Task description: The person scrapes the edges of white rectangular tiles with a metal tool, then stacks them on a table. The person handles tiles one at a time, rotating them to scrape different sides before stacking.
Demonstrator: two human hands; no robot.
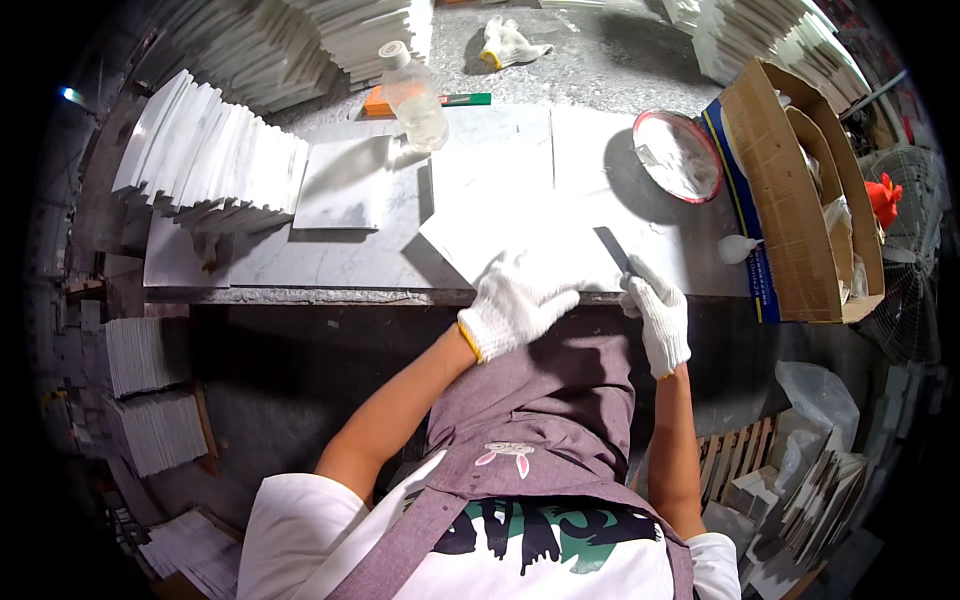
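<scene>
Room separates blade (611,249) from bowl (714,160), hands (655,312) near table edge (330,296).

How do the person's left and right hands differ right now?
The left hand shows no tool, while the right hand grips a flat grey tool. The left hand's thumb sticks out sideways, whereas the right hand's fingers are bent around the tool. The left hand is at the near part of a bright white tile, contact unclear; the right hand is farther right. Both wear white knitted gloves.
</scene>
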